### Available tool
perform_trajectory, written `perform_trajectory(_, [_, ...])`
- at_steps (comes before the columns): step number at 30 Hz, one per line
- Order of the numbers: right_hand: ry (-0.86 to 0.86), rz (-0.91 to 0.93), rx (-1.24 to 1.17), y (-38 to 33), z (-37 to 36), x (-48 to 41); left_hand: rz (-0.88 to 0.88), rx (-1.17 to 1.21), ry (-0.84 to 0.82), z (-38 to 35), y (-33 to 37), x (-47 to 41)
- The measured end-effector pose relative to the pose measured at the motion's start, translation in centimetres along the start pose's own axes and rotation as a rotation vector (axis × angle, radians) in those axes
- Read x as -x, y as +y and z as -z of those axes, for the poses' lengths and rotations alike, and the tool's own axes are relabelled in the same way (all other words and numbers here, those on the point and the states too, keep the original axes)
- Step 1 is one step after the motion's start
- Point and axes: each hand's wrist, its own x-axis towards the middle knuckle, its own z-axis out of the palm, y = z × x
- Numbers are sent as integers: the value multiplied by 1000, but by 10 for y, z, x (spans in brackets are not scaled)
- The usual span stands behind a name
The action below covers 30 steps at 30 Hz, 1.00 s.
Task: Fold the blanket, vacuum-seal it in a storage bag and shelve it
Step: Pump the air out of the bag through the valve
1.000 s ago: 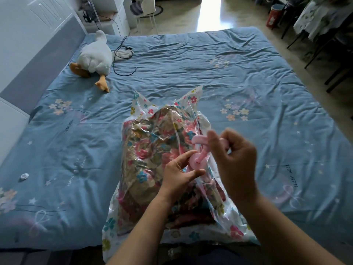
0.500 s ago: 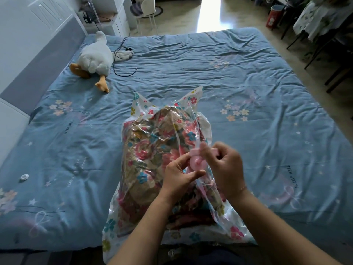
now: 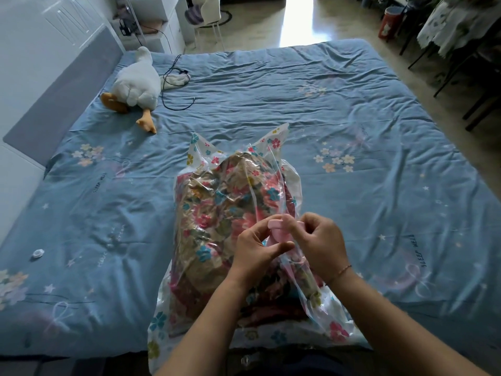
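Observation:
A clear storage bag [image 3: 214,191] with printed flowers lies lengthwise on the bed near the front edge. The folded floral blanket [image 3: 214,223] fills it. A small pink plastic piece [image 3: 279,230] sits on top of the bag at its right side. My left hand [image 3: 253,251] pinches the pink piece and the bag film from the left. My right hand [image 3: 321,245] grips the same pink piece from the right, fingers closed over its top. Part of the pink piece is hidden by my fingers.
The bed sheet [image 3: 352,109] is blue with flower prints. A white plush duck [image 3: 135,82] and a black cable [image 3: 176,88] lie at the far left. A small round cap [image 3: 37,253] rests on the sheet at left. Chairs [image 3: 466,63] stand at the right.
My right hand has come down from a raised position onto the pink piece, lowering its raised part toward the bag. The left hand stays in place.

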Motion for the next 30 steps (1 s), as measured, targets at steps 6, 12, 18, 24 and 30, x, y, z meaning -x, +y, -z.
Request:
perform_trajectory(6, [172,323,-339,-62,29,-4,20,5,13,1,-2,-1])
perform_trajectory(12, [-43,-27,-51,2,-1,3,-7,-16,15,-3,-1,3])
perform_trajectory(18, [97,297,-405,-70,29,0,22,13,15,-1,-2,0])
perform_trajectory(24, [8,84,-65,-11,3,5,14,4,15,-3,-3,1])
perform_trajectory(30, [101,187,-270,-49,18,-4,28,7,14,1,-2,-3])
